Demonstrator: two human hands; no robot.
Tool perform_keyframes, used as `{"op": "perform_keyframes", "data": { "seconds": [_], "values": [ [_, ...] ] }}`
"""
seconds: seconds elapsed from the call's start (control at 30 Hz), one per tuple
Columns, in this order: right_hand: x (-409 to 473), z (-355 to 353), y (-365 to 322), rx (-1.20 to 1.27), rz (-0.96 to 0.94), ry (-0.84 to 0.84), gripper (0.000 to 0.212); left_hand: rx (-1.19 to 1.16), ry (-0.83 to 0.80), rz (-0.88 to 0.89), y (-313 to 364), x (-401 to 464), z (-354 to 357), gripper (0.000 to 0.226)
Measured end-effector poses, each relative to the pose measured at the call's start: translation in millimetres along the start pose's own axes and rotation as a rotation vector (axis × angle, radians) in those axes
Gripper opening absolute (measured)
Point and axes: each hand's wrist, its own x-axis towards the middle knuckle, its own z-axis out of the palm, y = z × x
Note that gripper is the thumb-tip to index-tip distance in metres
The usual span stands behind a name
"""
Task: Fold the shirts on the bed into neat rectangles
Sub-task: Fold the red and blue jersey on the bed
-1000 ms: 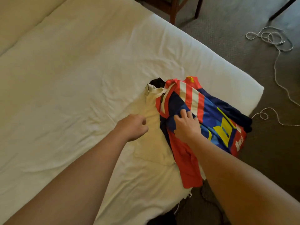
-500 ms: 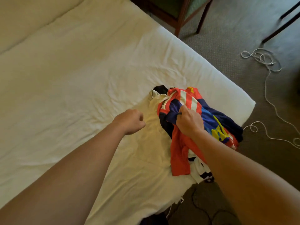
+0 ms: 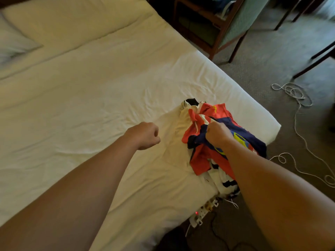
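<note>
Shirt pile, unfolded; folding not yet begun.

Item: heap of shirts (image 3: 213,142) at the near right corner of the bed (image 3: 90,105), partly over its edge. On top, a red-and-blue jersey (image 3: 201,160), bunched; beneath it a cream shirt (image 3: 174,142) and a white-and-black garment (image 3: 223,180). None shows a neat rectangle, so all appears left to do. Right hand (image 3: 218,134) fist-clamped on the jersey's cloth. Left hand (image 3: 145,135) just beside the pile, over the sheet, fingers curled, holding nothing. Floor: white cord (image 3: 297,98), power strip (image 3: 203,212), chair (image 3: 232,24).

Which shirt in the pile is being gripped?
The red and blue jersey, bunched in the right hand; the cream shirt lies flat, untouched.
</note>
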Motion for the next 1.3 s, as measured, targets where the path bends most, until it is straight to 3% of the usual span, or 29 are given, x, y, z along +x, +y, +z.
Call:
{"op": "perform_keyframes", "data": {
  "seconds": [0.17,0.3,0.5,0.63,0.7,0.8,0.93,1.07,1.17,1.23,1.3],
  "values": [
    [-26,-23,-29,0.331,-0.112,0.220,0.013,-0.048,0.027,0.020,3,-31,-2,0.025],
    [-62,-63,-97,0.428,-0.288,0.286,0.012,-0.049,0.105,0.019,0,-70,-27,0.040],
    [-161,-113,-240,0.561,-0.653,0.321,0.016,-0.147,0.423,-0.042,-54,-180,-91,0.072],
    [-249,-145,-330,0.660,-0.818,0.305,0.018,-0.314,0.612,-0.006,-119,-291,-137,0.104],
    [-296,-166,-372,0.680,-0.908,0.280,0.019,-0.359,0.685,0.014,-147,-352,-163,0.108],
    [-367,-203,-427,0.770,-1.066,0.270,0.026,-0.474,0.727,0.052,-176,-443,-200,0.090],
    [-458,-255,-483,0.825,-1.297,0.328,0.033,-0.537,0.830,0.094,-188,-555,-237,0.020],
    [-531,-293,-516,0.848,-1.506,0.362,0.010,-0.775,1.081,0.149,-174,-661,-268,0.017],
    [-577,-307,-531,0.771,-1.664,0.392,0.052,-0.909,1.257,0.210,-153,-724,-300,0.022],
    [-605,-311,-537,0.732,-1.713,0.629,0.070,-0.947,1.395,0.215,-134,-753,-324,0.021],
    [-633,-318,-538,0.804,-1.703,0.867,0.065,-0.962,1.517,0.199,-111,-778,-344,0.017]
  ]
}}
